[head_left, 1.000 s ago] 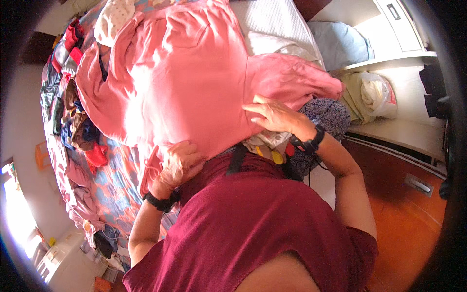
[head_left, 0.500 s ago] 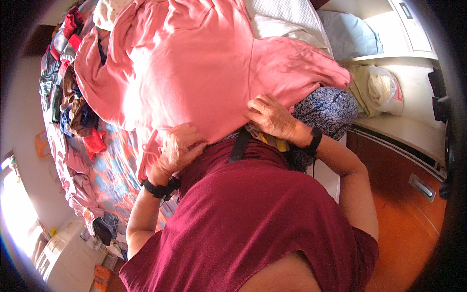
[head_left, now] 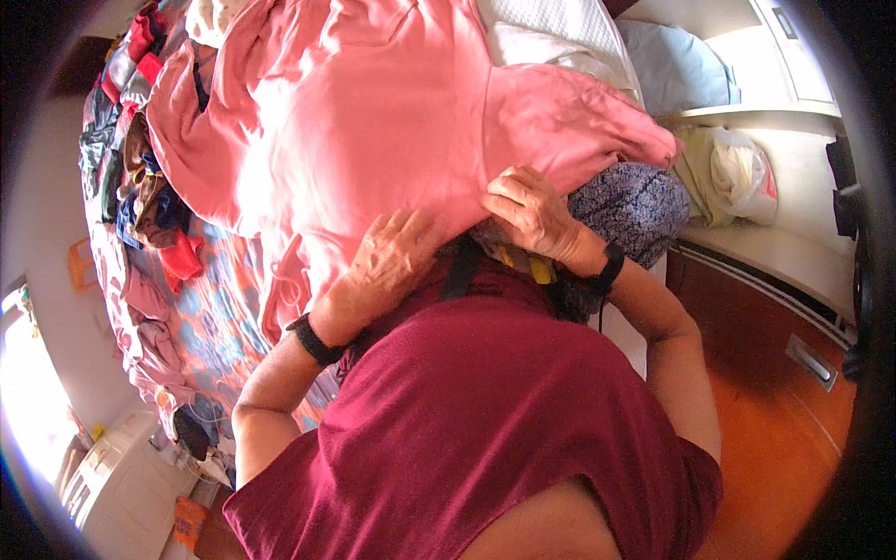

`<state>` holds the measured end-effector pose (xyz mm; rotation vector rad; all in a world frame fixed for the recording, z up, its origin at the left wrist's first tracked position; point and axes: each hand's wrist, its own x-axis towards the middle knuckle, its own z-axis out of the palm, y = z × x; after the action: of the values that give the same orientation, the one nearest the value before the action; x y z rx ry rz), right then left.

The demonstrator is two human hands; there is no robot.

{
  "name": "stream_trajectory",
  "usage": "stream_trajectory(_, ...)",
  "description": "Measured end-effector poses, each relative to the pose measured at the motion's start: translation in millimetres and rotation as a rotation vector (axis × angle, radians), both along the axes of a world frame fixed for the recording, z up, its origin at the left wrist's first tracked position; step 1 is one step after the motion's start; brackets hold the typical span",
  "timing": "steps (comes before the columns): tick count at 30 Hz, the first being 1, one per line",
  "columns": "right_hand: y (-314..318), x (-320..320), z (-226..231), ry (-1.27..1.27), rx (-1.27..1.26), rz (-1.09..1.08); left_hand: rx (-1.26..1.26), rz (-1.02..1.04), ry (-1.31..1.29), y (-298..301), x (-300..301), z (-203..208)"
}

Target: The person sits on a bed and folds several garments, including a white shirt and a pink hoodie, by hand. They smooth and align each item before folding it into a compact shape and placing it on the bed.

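Note:
A pink long-sleeved sweatshirt [head_left: 383, 131] lies spread in front of me, one sleeve reaching out to the right. My left hand [head_left: 387, 266] rests on its near part, fingers stretched out and the palm down on the cloth. At the near right edge, my right hand [head_left: 530, 215] has its fingers curled in and pinched on the fabric. A thin pink cord [head_left: 291, 280] hangs loose left of my left hand. My lap below the hem is mostly hidden by my hands and dark red top.
Blue-and-white patterned cloth [head_left: 635, 210] bulges beside my right wrist. Crumpled clothes [head_left: 154, 210] line the left side of a flower-patterned bedsheet [head_left: 219, 308]. White bedding [head_left: 560, 42] lies at the back. On the right, an open cabinet shelf [head_left: 747, 117] holds a light blue bundle [head_left: 677, 65] and a plastic bag [head_left: 742, 177].
My left hand has slid right and farther away across the sweatshirt, its fingers now straightened. The right hand stays at the edge, shifted only slightly.

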<state>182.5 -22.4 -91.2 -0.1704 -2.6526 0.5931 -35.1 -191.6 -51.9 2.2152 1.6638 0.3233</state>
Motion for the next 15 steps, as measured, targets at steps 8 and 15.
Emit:
stream_trajectory(8,-3.9,-7.2,1.0,0.014,-0.020,0.015,0.117,-0.050,0.050,28.4,3.8,-16.4)
stream_trajectory(15,-17.6,-10.1,-10.6,-0.022,0.081,0.031,0.170,-0.023,-0.068,41.9,12.6,-30.2)
